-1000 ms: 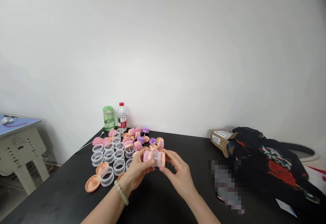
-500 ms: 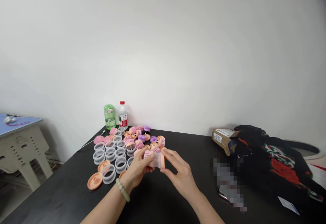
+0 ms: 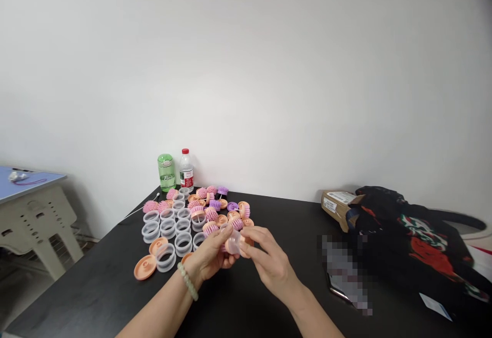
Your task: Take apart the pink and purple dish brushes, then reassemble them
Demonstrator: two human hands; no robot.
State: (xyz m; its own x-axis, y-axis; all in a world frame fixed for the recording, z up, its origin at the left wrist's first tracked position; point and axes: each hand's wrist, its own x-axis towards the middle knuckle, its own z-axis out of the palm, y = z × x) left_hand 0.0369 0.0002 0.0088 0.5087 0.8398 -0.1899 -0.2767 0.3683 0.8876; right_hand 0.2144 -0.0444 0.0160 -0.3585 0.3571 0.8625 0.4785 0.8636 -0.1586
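Observation:
My left hand (image 3: 209,256), with a beaded bracelet on its wrist, is closed around a clear plastic ring (image 3: 234,242) with an orange part inside it. At the ring's right end, the fingers of my right hand (image 3: 272,261) pinch an orange cap (image 3: 245,250), partly hidden by the fingertips. Just beyond the hands lie pink bristle heads (image 3: 210,214) on orange bases, and a few purple ones (image 3: 214,205). Left of them stand several clear rings (image 3: 183,245), upright in rows. An orange lid (image 3: 145,267) lies nearest the table's left edge.
A green bottle (image 3: 166,173) and a red-capped water bottle (image 3: 186,171) stand at the back left of the black table (image 3: 96,281). To the right are a cardboard box (image 3: 335,209), a dark patterned bag (image 3: 423,240), a phone (image 3: 340,292) beside a blurred patch, and a card (image 3: 435,306).
My right fingers have curled in tighter on the orange cap. The clear ring has turned and tilted between my hands, and the view has shifted slightly.

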